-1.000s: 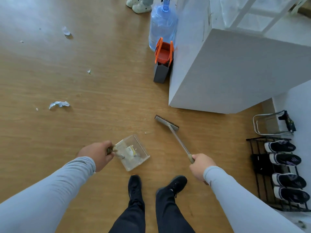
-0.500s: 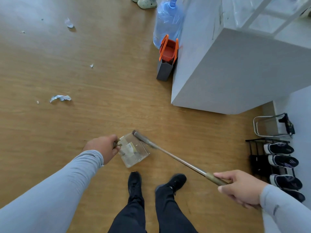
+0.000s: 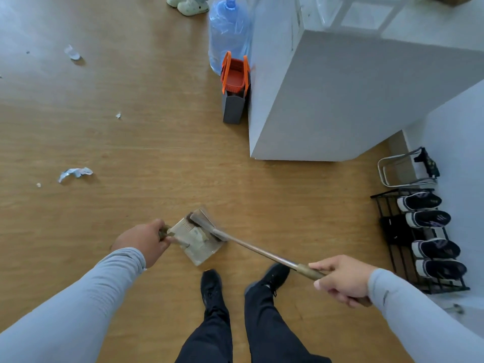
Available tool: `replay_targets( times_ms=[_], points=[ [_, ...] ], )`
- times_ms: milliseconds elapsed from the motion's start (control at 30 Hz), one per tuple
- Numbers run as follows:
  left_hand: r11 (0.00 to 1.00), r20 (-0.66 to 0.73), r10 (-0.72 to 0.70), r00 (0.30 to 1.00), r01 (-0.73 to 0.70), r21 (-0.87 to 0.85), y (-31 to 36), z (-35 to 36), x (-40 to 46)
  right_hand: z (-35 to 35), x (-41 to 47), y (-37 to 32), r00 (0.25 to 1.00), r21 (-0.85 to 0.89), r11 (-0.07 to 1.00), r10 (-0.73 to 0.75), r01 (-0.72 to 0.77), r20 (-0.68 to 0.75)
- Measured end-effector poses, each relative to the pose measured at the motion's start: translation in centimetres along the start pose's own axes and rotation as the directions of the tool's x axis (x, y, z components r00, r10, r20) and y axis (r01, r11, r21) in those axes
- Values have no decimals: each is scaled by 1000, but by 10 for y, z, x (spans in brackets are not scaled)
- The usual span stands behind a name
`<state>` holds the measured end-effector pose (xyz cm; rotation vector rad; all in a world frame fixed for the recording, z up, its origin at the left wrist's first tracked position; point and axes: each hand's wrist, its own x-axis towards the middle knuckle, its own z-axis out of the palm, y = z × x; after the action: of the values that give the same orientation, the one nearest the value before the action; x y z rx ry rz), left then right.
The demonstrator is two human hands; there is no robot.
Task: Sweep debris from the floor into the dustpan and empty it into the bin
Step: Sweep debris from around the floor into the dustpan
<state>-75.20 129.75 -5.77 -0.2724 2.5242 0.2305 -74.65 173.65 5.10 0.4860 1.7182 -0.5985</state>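
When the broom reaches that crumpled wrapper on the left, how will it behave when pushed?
The crumpled wrapper looks thin and twisted, so it is probably very light and may skid or flutter ahead of the broom rather than roll. It seems soft, so it may flatten or catch under the bristles. The smooth wooden floor should offer little grip.

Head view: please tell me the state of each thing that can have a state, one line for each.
Dustpan: on the floor, scraps inside, held by left hand.
Broom: head at the dustpan's mouth, gripped by right hand.
Bin: upright, open, beside the white cabinet.
Paper scrap: lying unswept.
Water bottle: upright.
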Motion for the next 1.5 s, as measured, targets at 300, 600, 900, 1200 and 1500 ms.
replay_targets(
  times_ms=[300,600,900,1200,1500],
  points=[
    [978,33,192,981,-194,72,35,-16,-1,1,-30,112,979,331,942,112,-50,-171],
    [815,226,432,873,-485,318,113,-12,29,17,5,156,885,606,770,408,-202,-224],
    [771,188,463,866,-498,396,152,-13,47,122,51,118,936,435,844,353,-313,-10],
    [782,179,470,864,-502,369,158,-25,68,123,-21,133,980,539,818,161,-199,117],
    [785,130,490,862,-501,364,126,-2,34,139,-77,218,957,652,737,284,-182,-55]
  ],
)
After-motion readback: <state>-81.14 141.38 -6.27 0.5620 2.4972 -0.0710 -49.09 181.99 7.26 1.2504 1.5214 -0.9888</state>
